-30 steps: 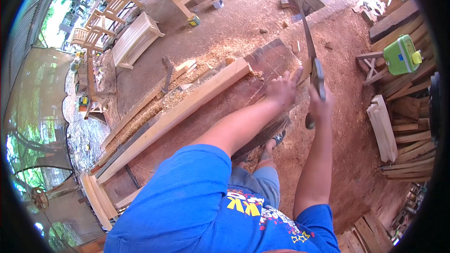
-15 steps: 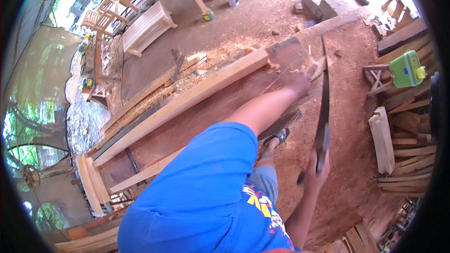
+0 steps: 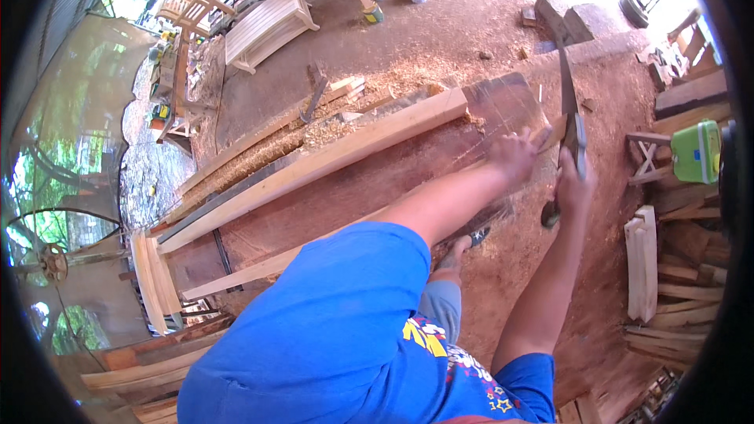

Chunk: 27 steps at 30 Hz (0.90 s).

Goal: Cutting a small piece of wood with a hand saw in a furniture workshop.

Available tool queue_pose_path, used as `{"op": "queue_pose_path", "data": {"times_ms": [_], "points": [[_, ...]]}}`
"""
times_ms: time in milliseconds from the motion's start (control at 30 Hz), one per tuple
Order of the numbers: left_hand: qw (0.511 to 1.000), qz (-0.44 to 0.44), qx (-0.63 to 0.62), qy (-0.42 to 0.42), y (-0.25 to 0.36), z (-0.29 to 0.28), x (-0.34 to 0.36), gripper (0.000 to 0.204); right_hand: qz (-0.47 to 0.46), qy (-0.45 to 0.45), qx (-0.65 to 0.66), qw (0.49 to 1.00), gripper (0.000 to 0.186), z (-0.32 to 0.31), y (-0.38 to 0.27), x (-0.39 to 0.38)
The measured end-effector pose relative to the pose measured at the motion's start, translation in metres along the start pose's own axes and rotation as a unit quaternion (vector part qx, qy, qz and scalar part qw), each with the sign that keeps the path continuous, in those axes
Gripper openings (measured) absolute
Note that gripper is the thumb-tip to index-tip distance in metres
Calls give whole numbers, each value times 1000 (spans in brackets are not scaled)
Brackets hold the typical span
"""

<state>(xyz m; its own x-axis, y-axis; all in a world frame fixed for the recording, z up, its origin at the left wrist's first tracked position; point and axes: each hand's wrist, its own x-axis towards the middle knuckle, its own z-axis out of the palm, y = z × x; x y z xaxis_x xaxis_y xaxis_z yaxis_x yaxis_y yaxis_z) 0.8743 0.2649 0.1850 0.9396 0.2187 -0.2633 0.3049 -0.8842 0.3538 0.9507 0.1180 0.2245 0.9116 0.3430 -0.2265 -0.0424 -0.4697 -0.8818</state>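
Note:
My right hand (image 3: pixel 576 179) is closed round the handle of a handsaw (image 3: pixel 568 78), whose long blade points away toward the far side. The saw crosses the end of a long, narrow wooden plank (image 3: pixel 267 267) lying along the workbench (image 3: pixel 369 161). My left hand (image 3: pixel 514 155) grips this plank near that end, just left of the saw. Its fingertips are blurred, and my left forearm covers part of the plank. Farther back on the bench lies a thicker squared timber (image 3: pixel 345 159), which neither hand touches.
Wood shavings (image 3: pixel 330 132) and offcuts lie behind the timber. A pale slatted table (image 3: pixel 271 27) stands far left. On the right are a green cooler box (image 3: pixel 696 153) on a stand, an upright pair of timbers (image 3: pixel 642 263) and stacked boards (image 3: pixel 683 294). My sandalled foot (image 3: pixel 471 239) is beside the bench.
My right hand has pushed the saw forward, away from me, so its handle now sits close to the plank. My left hand stays on the plank. The whole view has shifted slightly.

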Motion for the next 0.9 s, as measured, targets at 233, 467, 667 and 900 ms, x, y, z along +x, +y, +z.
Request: {"op": "queue_pose_path", "data": {"times_ms": [233,467,667,900], "points": [[999,-39,6,-9,-15,1,10,87,-20,2,-7,1000,30,-8,28,-107],[999,-10,25,21,-4,3,8,83,116,59,13,991,60,-66,16,-365],[998,-11,51,19,-11,9,8,82,25,24,0,999,38,-26,43,-178],[999,-5,35,7,-10,7,5,83,68,-5,-21,997,29,-4,-30,-12]]}}
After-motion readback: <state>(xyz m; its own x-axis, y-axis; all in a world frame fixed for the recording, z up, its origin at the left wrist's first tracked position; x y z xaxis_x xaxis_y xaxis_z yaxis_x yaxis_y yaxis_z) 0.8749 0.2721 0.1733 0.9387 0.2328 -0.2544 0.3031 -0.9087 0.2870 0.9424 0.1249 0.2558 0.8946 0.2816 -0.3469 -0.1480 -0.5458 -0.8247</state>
